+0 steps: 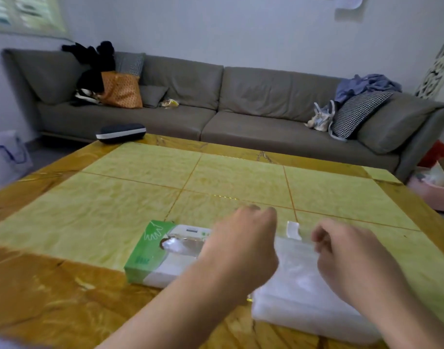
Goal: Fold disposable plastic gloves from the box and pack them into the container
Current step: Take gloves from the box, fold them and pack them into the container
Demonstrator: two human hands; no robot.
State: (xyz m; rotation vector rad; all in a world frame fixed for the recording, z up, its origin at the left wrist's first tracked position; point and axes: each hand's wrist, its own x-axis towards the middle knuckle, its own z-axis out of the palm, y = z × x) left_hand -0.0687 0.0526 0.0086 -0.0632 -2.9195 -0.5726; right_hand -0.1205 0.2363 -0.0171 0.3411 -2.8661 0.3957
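Above the near edge of the table [89, 205], left hand [243, 245] reaching across the gap between box and container, fingers loosely curled, nothing visibly held; blurred, so touching or hovering cannot be told. Just to the right, right hand [352, 260] over the container [304, 293], fingers bent inward as if pinching, though whether any film sits between them cannot be told.

Under the left wrist and off to its left, green-and-white box [150, 253] lying flat on the table, a tuft of clear gloves [174, 245] poking from the oval slot on top. Beside it to the right, translucent plastic container, its raised latch [292, 229] at the far edge between the two hands.

Likely handling: gloves feather-light, limp, thin and slippery, prone to clinging together and coming out in clumps. Best taken by a fingertip pinch on the protruding tuft, pulled slowly, box steadied with the other hand since it looks light enough to lift along. Flattened on the table before folding; folds likely to spring open unless pressed.

Beyond the table, grey sofa [215, 96] with cushions and bags.
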